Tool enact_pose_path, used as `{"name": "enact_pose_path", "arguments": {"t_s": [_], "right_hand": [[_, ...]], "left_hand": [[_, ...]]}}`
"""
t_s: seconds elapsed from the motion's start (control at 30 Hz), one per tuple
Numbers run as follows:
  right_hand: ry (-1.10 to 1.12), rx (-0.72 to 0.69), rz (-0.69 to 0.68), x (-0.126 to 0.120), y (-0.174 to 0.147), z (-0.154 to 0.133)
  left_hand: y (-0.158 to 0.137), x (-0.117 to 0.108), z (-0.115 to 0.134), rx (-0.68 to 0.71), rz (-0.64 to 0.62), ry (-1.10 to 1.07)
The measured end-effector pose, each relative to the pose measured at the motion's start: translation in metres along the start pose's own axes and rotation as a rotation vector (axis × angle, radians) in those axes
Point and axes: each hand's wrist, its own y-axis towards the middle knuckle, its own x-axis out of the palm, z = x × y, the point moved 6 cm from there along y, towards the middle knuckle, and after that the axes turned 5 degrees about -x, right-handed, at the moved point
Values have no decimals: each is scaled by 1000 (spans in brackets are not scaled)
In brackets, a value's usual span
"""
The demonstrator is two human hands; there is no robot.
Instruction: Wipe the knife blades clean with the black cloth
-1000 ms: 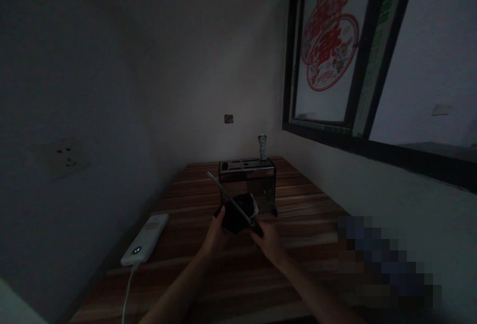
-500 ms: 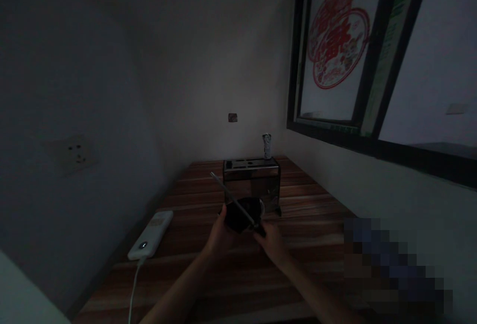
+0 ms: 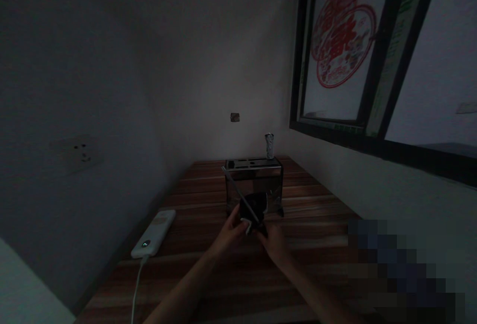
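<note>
My left hand (image 3: 231, 230) is closed on the near left edge of a small black part (image 3: 254, 203) with pale edges, whose kind is too dark to make out. In my right hand (image 3: 275, 239) is a screwdriver (image 3: 238, 190), its dark handle mostly hidden by the fingers. The long thin metal shaft slants up and left across the black part; whether it touches that part I cannot tell. Just beyond the hands, a shiny toaster-like metal box (image 3: 255, 170) with slots in its top stands on dark feet, partly hidden by the black part.
Left on the wood-grain table (image 3: 208, 284) lies a white power bank (image 3: 156, 234) with a white cable (image 3: 136, 284). A silvery crumpled cylinder (image 3: 269, 146) stands at the box's back right. Walls border the table, with a socket (image 3: 76, 155) at left and a framed window (image 3: 343, 50) at right.
The black part has tilted and shifted slightly right in my left hand, showing a pale edge nearest me. My left hand has moved right, closer to my right hand. The shaft points more steeply upward.
</note>
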Motion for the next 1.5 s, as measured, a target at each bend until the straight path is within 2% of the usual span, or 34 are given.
{"name": "enact_pose_path", "arguments": {"t_s": [0.2, 0.37, 0.47, 0.6, 0.73, 1.0, 1.27, 1.5], "right_hand": [[7, -27, -24, 5, -1, -7], [30, 2, -5, 5, -2, -5], [66, 35, 7, 3, -3, -4], [20, 35, -12, 2, -3, -8], [6, 39, -42, 6, -3, -7], [-46, 7, -1, 5, -6, -6], [321, -5, -57, 14, 2, -3], [293, 7, -39, 19, 1, 8]], "left_hand": [[7, -1, 3, 134, 111, 238], [-4, -3, -4, 125, 214, 225], [-7, -2, -7, 92, 196, 209], [0, 2, 2, 181, 137, 290], [8, 5, 5, 199, 122, 335], [-3, 8, 9, 270, 202, 433], [-4, 8, 14, 325, 249, 616], [-5, 10, 20, 339, 305, 675]]}}
